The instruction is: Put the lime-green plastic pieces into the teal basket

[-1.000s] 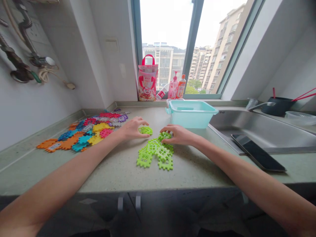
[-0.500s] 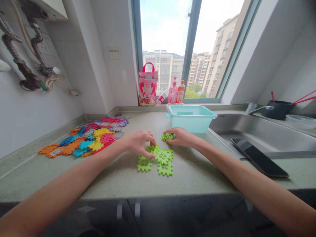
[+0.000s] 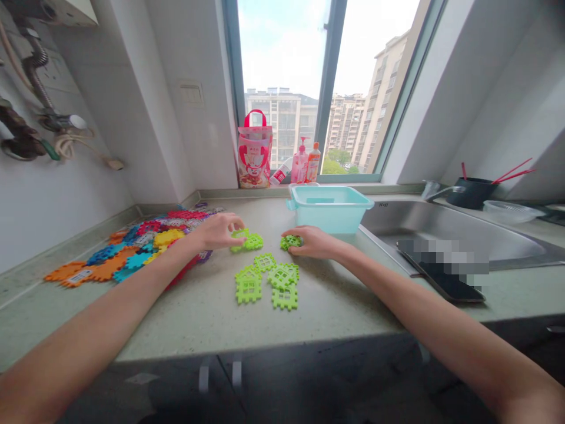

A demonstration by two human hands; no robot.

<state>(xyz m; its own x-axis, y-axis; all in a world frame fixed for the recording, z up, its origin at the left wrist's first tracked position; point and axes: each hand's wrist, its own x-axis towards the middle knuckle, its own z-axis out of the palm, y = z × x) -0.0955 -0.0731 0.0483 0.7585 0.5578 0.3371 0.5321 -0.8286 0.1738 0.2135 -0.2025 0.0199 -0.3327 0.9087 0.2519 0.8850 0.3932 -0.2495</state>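
My left hand [image 3: 219, 231] is pinched around a light green interlocking plastic tile [image 3: 240, 234] with toothed edges. A rounded green tile [image 3: 253, 241] lies right beside it. My right hand [image 3: 311, 242] has its thumb and fingers closed on a small cluster of green tiles [image 3: 289, 242] at the counter surface; its fingers hide part of the cluster. Nearer to me, several more green tiles lie loose and partly overlapping, among them a square one with a window grid [image 3: 248, 288] and another square one [image 3: 285, 297].
A heap of mixed-colour tiles [image 3: 126, 254] spreads at the left, partly behind my left forearm. A turquoise plastic basin [image 3: 331, 218] stands behind my right hand. To the right are a steel sink [image 3: 463, 229] and a phone [image 3: 445, 281]. A bag [image 3: 255, 156] and bottles [image 3: 300, 164] line the sill.
My left hand has moved away from the near green tiles, left and back toward the coloured heap, and now grips a green tile. My right hand stays at its cluster. The view has shifted slightly.
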